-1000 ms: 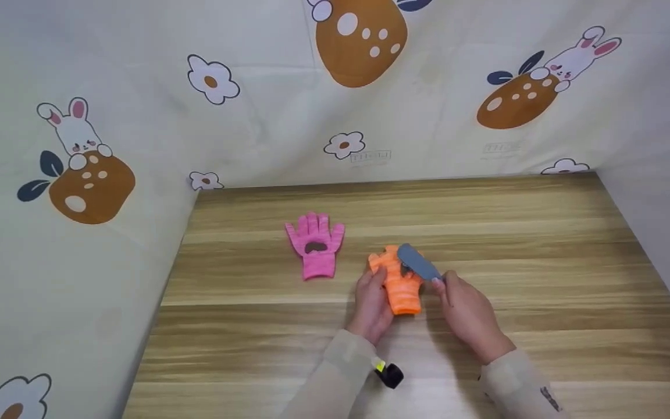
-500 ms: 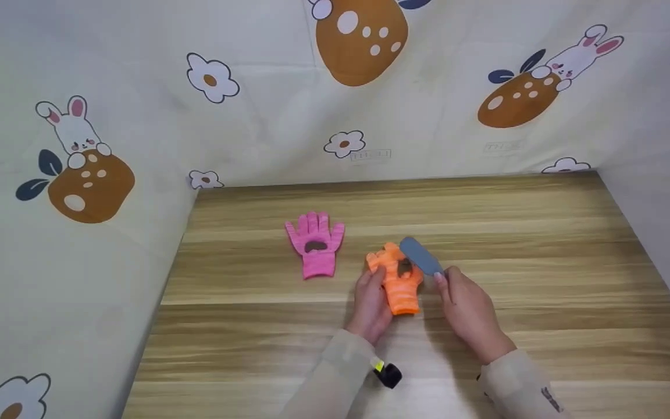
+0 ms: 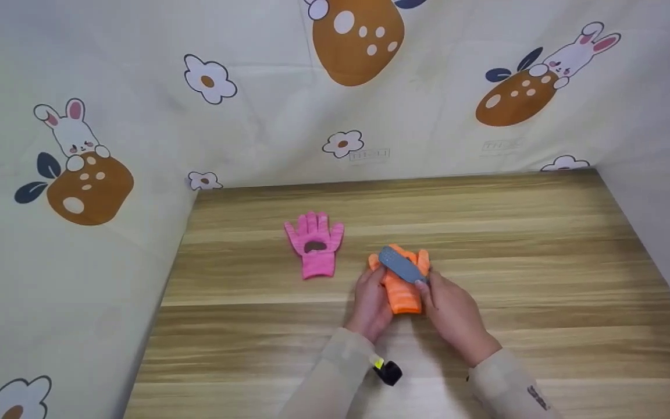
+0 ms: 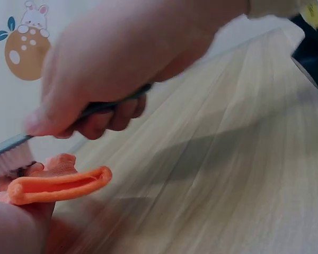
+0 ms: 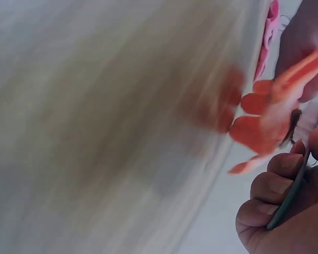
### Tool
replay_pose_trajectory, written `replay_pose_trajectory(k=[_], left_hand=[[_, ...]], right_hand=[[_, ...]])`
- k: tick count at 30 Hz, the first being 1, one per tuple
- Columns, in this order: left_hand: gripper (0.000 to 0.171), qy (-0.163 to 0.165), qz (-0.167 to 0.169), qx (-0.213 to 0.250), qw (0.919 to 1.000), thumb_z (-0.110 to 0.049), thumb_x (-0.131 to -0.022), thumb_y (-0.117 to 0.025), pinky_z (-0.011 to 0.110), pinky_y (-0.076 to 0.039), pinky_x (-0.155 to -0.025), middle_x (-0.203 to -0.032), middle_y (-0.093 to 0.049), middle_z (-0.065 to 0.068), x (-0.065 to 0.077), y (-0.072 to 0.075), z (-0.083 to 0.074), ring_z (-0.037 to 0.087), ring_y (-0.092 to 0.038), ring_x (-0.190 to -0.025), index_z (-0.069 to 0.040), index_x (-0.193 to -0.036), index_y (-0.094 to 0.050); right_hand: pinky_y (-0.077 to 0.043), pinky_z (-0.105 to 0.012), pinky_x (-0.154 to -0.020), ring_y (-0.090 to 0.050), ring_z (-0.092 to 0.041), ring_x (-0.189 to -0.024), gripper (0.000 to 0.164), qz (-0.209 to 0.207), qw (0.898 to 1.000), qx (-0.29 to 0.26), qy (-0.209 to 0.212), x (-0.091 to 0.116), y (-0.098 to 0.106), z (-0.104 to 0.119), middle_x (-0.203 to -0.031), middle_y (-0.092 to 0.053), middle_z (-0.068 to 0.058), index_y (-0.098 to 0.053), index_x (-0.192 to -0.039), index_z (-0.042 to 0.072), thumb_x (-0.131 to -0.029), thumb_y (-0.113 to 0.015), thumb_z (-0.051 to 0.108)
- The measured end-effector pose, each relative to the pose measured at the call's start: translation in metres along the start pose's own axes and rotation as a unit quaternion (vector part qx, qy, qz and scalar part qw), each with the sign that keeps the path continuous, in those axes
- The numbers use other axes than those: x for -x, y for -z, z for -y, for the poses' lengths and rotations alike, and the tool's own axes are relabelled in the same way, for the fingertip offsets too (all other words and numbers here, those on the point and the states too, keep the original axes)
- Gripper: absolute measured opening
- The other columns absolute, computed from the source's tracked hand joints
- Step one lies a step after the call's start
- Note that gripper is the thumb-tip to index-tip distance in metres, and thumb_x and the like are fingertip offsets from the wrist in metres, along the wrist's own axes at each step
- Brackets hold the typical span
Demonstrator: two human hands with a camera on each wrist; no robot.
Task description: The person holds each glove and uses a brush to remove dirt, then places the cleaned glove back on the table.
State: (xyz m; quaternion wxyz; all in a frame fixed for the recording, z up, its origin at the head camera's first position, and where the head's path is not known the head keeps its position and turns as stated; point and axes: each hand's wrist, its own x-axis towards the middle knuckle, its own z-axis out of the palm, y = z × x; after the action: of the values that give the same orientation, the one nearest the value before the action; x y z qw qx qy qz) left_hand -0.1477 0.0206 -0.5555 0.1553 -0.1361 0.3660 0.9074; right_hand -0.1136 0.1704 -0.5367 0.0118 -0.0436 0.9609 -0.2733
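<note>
My left hand holds an orange knit glove, its thumb at the glove's side and its fingers mostly hidden beneath. My right hand grips the handle of a grey-blue brush. The brush head lies across the glove's palm in the head view. In the left wrist view, pale bristles point down onto a dark patch beyond the orange cuff. Curled right fingers wrap the thin handle in the right wrist view.
A pink glove with a brown patch on its palm lies flat on the wood-grain table, left of the hands. A black wrist camera hangs at the left sleeve. Printed cloth walls the back and sides.
The brush first shifted slightly up, uncovering the dark patch, then moved left and down across the orange glove with my right hand. My left hand stays nearly in place.
</note>
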Motion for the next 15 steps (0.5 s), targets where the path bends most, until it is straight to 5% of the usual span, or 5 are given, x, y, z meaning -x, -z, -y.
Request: replay_pose_trajectory(k=[5,15], left_hand=[[0.046,0.007,-0.006,0.014,0.9999,-0.017,-0.110,-0.034,0.047,-0.050,-0.108,-0.150,-0.051,0.021,-0.001,0.003,-0.003,0.033,-0.054,-0.135,0.000,-0.153,-0.036],[0.046,-0.004,0.000,0.024,0.9997,-0.015,-0.110,-0.034,0.048,-0.050,-0.107,-0.148,-0.053,0.021,-0.001,0.002,-0.003,0.029,-0.060,-0.128,-0.001,-0.153,-0.034]], right_hand=[[-0.036,-0.031,-0.058,-0.044,-0.020,-0.063,0.027,-0.001,1.000,0.011,-0.016,0.000,0.003,-0.010,-0.071,-0.045,-0.002,-0.054,-0.099,0.006,-0.106,-0.051,0.031],[-0.033,-0.030,-0.055,-0.041,-0.019,-0.058,0.027,-0.009,1.000,0.007,-0.023,0.001,0.004,-0.020,-0.068,-0.042,-0.003,-0.052,-0.094,0.007,-0.106,-0.052,0.031]])
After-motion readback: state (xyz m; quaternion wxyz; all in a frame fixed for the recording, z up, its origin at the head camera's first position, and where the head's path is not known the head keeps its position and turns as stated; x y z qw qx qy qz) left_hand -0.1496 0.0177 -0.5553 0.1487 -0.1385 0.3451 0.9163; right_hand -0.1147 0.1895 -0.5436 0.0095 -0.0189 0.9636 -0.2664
